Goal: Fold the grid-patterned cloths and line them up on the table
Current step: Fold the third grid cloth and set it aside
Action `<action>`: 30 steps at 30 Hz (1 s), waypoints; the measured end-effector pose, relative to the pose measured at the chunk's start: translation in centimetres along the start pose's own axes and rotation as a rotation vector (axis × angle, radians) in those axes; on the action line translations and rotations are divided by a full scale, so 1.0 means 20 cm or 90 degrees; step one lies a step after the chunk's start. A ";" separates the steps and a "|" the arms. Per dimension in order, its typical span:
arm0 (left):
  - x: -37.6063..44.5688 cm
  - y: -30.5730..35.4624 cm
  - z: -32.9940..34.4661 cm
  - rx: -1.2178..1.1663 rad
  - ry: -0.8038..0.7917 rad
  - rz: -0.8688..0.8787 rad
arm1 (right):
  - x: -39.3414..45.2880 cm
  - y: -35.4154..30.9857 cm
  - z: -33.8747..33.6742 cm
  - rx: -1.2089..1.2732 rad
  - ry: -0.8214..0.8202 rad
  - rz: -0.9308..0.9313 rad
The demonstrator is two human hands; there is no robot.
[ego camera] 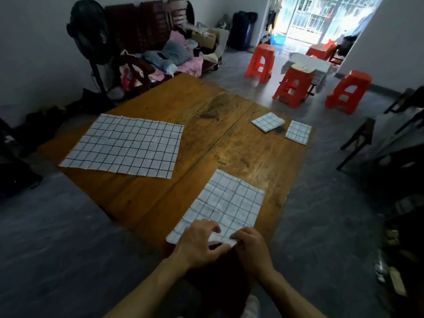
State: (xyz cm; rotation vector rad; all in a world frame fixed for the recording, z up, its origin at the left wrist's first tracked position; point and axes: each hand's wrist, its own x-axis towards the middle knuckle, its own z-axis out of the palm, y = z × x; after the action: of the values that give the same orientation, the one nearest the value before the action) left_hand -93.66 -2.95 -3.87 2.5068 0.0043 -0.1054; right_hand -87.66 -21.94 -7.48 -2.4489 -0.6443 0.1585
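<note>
Wooden desk (206, 125), seen from the person's near corner. Four grid-patterned cloths on it.

Half-folded cloth (227, 203): lies at 6 o'clock on the desk, long side running away from the person. Left hand (202, 243) sits on its near edge, fingers curled, pinching the near corner. Right hand (252, 245) just beside it at 3 o'clock, fingers curled onto the same edge; the corner is lifted slightly between the two hands. Exact thumb placement is hard to read, as the backs of the hands hide it.

Open cloth (125, 146): flat, unfolded, at 9 o'clock, one corner overhanging the desk edge.

Two small folded squares at 2 o'clock near the far edge: first folded cloth (268, 121), second folded cloth (298, 131) just beside it, apparently not touching.

Red plastic stools (294, 87) on the floor beyond the desk.
</note>
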 end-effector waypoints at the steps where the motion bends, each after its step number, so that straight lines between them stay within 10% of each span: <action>1: -0.03 -0.03 -0.02 0.024 -0.014 0.018 | -0.03 0.00 -0.01 0.031 0.009 0.026; 9: -0.13 -0.11 -0.09 0.198 0.002 0.045 | -0.23 0.01 -0.16 0.189 0.130 0.058; 30: -0.32 0.44 -0.94 0.014 0.173 0.076 | -0.20 -0.38 -0.98 0.265 0.179 -0.133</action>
State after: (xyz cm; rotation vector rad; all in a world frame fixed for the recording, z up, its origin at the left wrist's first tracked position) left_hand -98.45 1.24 16.95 2.5165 -0.0362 0.2850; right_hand -89.37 -28.70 12.80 -1.9439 -0.6602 -0.1239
